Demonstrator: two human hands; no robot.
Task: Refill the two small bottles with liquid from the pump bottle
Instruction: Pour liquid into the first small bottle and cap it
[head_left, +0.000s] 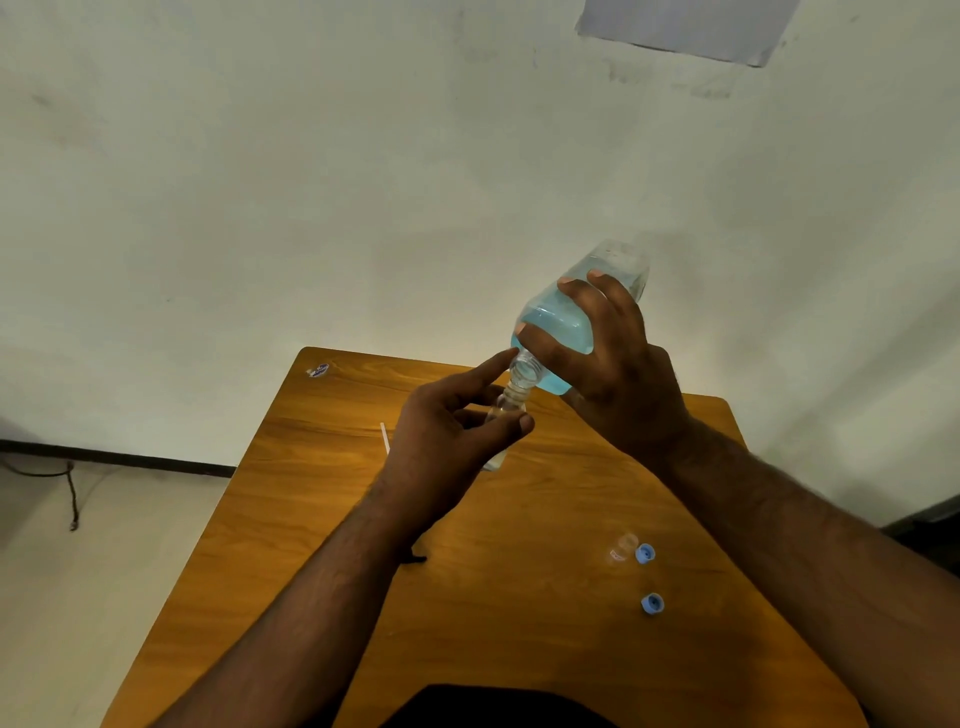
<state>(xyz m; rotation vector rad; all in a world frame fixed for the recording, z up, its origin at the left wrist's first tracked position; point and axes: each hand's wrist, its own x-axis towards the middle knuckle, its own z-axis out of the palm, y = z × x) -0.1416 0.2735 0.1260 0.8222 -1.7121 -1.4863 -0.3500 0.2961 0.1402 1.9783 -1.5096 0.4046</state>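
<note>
My right hand (618, 374) grips the large clear bottle (561, 322) of blue liquid, tipped neck-down with its pump removed. Its open neck rests against the mouth of a small clear bottle (511, 402), which my left hand (452, 436) holds above the wooden table (322, 519). The small bottle's lower part is hidden behind my fingers. The second small clear bottle (622, 548) stands uncapped on the table to the right. Two blue caps lie near it, one (645, 554) right beside it and one (652, 604) closer to me.
A thin white tube (385, 437) lies on the table left of my left hand. A small sticker (318, 370) marks the table's far left corner. A pale wall stands behind the table, and a dark cable (72, 493) hangs at the floor on the left.
</note>
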